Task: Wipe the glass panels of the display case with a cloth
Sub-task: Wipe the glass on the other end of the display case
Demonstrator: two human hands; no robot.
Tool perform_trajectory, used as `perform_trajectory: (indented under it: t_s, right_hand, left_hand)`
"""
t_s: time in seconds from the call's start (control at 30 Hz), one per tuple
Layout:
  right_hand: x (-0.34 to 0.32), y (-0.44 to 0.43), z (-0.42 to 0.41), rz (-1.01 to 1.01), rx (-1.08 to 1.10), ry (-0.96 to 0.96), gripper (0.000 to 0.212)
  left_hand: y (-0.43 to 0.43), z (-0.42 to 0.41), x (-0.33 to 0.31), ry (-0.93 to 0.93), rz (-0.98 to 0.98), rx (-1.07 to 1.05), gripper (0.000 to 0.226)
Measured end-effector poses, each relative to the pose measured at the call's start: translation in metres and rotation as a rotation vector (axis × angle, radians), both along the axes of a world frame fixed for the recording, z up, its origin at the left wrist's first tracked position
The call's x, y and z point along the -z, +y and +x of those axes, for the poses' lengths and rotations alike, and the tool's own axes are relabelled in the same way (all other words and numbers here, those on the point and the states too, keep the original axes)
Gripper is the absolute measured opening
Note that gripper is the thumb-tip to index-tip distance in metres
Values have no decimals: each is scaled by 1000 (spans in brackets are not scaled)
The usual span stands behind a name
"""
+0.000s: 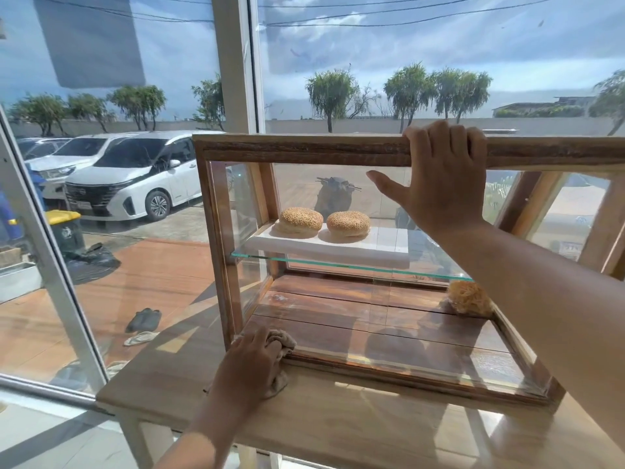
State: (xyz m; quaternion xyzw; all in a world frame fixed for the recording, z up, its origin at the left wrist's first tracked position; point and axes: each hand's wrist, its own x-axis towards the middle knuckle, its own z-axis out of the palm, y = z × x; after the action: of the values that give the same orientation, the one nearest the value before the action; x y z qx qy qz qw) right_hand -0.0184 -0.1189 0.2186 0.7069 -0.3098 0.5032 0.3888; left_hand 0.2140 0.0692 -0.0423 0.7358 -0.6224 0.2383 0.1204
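Observation:
A wooden-framed glass display case (304,151) stands on a light wooden table (338,424). My left hand (252,358) presses a crumpled beige cloth (282,343) against the lower left corner of the case's front glass panel (389,333), by the bottom frame. My right hand (443,177) grips the top wooden rail of the case, fingers curled over it and thumb spread against the glass. Inside, two sesame buns (301,221) lie on a white board (338,247) on a glass shelf (351,265).
A pale fibrous bundle (468,297) sits on the case's wooden floor at the right. Big windows with a white post (233,62) stand right behind the table. Outside are parked white cars (135,177), a yellow-lidded bin (64,228) and a scooter.

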Motion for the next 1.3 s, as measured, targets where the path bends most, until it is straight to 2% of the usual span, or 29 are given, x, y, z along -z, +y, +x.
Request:
perform_trajectory:
  t_s: [0.1,0.23,0.33,0.4,0.53,0.7,0.87,1.03,1.2,1.3]
  right_hand:
    - [-1,0,0,-21,-2,-9,69]
    - [-1,1,3,-46,-3,-26,69]
    - [-1,1,3,-66,-4,-42,68]
    - [-2,-1,2,-71,0,-48,68]
    - [-2,-2,1,-75,3,-39,69]
    - [2,-1,3,-28,29,-28,73]
    - [0,1,5,-19,44,-24,73]
    - [1,2,8,-35,41,-35,72]
    - [-6,1,7,-46,30,-51,72]
    - [-1,1,4,-40,42,-60,71]
  left_hand:
    - [2,12,-2,136,-126,-104,44]
    - [0,16,-8,209,-342,-107,21]
    - [-10,17,-34,301,-479,-130,32]
    - [-18,21,-61,268,-530,-98,33]
    - [-29,25,-116,203,-701,-16,19]
    - [-40,35,-185,221,-843,-95,19]
    - [-41,43,-210,144,-843,-104,27]
    - [-45,43,-176,150,-862,-82,21]
    - [-50,22,-81,316,-769,-149,32]
    - [-38,7,-15,353,-630,-138,31]
